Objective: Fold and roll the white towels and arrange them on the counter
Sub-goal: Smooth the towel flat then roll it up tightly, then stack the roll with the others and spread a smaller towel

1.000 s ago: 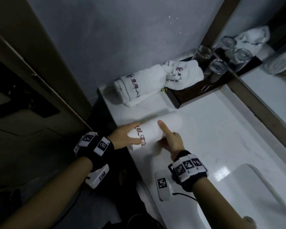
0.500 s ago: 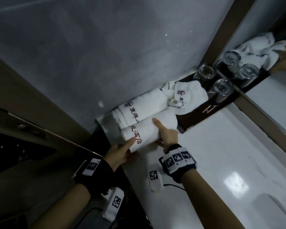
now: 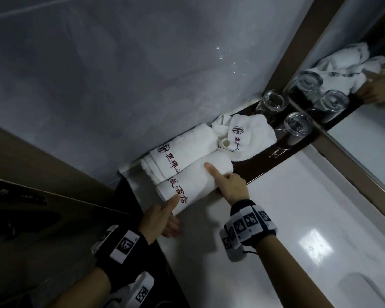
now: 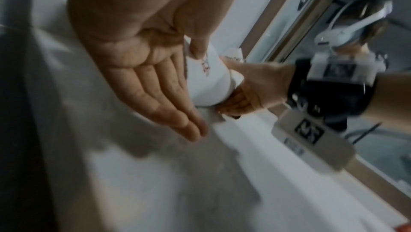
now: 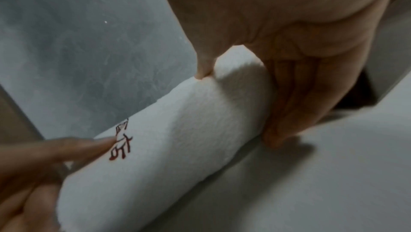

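A rolled white towel (image 3: 196,182) with red characters lies on the white counter (image 3: 282,210), right against a second folded towel (image 3: 182,152) by the grey wall. My right hand (image 3: 217,177) grips the roll's far end, thumb on top and fingers down its near side (image 5: 286,105). My left hand (image 3: 172,215) is at the near end. Its thumb (image 5: 89,145) presses on the lettering, and its fingers (image 4: 169,98) lie straight beside the roll. A third towel (image 3: 253,136) lies loosely on a dark tray.
The dark tray (image 3: 267,161) at the back holds two upturned glasses (image 3: 273,103) (image 3: 298,125) and a small white cap (image 3: 223,143). A framed mirror (image 3: 365,134) runs along the right. The counter's left edge (image 3: 142,210) drops off by my left hand.
Both hands have carried the rolled towel from mid-counter to the back left, up against the folded towel. Over the last half second it has barely shifted.
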Motion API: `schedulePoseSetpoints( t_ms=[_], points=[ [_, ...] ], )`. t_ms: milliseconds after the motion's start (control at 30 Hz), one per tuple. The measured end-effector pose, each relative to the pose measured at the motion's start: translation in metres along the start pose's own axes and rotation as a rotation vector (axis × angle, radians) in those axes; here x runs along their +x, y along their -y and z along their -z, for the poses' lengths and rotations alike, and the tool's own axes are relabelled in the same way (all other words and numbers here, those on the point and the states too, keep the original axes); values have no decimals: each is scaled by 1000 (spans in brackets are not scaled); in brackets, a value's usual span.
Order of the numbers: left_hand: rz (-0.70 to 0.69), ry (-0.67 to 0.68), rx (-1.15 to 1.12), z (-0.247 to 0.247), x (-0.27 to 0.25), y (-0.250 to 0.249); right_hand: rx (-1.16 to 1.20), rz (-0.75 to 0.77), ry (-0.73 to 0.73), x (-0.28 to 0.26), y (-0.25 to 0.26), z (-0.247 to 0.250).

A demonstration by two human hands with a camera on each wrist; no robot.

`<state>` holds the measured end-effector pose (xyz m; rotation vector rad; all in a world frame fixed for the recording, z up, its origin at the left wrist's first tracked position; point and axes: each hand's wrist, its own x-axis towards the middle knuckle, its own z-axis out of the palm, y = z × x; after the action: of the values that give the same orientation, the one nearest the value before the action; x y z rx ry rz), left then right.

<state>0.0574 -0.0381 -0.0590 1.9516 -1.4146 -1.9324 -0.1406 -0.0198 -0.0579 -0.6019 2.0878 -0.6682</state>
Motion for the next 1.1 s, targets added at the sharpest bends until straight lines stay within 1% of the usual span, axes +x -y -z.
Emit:
schedulePoseSetpoints(
  t_ms=[67, 167, 233, 333, 400, 433, 500, 533, 567, 600, 633, 667, 733, 800, 867, 900, 1000, 1033, 1100],
  points=[
    [15, 85, -22, 0, -8, -9, 15, 88, -90, -1, -10, 11],
    [5, 122, -51, 3, -17, -20, 167, 156, -103, -7, -19, 28],
    [-29, 102, -18, 4, -23, -24, 221, 206, -132, -12, -22, 35],
    [-151, 0, 79, 6, -24, -29, 169, 405, -324, -13, -19, 42],
    [-304, -85, 92, 8, -21, -33, 108, 541, -442, -9, -12, 46],
    [-429, -155, 107, 8, -20, -35, 75, 584, -491, -5, -7, 47],
    [-729, -290, 264, 7, -19, -42, 4, 603, -542, 7, 3, 47],
    [-860, -298, 383, 5, -17, -44, -59, 575, -525, 14, 8, 46],
    [-955, -247, 497, 2, -14, -45, -149, 517, -481, 21, 13, 46],
    [-1013, -175, 601, 0, -12, -46, -248, 447, -428, 27, 16, 45],
    [-1075, -142, 725, -3, -10, -46, -324, 391, -385, 32, 19, 44],
    [-1121, -153, 862, -7, -10, -47, -361, 365, -368, 36, 20, 45],
    [-1141, -212, 1101, -14, -6, -44, -347, 379, -373, 42, 22, 47],
    [-1065, -296, 1305, -22, -8, -41, -305, 425, -386, 47, 22, 49],
    [-1038, -408, 1447, -30, -7, -36, -281, 472, -425, 50, 21, 53],
    [-1020, -463, 1490, -33, -6, -34, -251, 500, -449, 51, 20, 56],
    [-937, -504, 1528, -33, -5, -34, -14, 548, -494, 46, 15, 67],
    [-945, -487, 1536, -33, -5, -35, 99, 552, -492, 41, 13, 69],
    [-1023, -441, 1561, -30, -2, -35, 301, 579, -481, 24, 7, 71]
  ],
)
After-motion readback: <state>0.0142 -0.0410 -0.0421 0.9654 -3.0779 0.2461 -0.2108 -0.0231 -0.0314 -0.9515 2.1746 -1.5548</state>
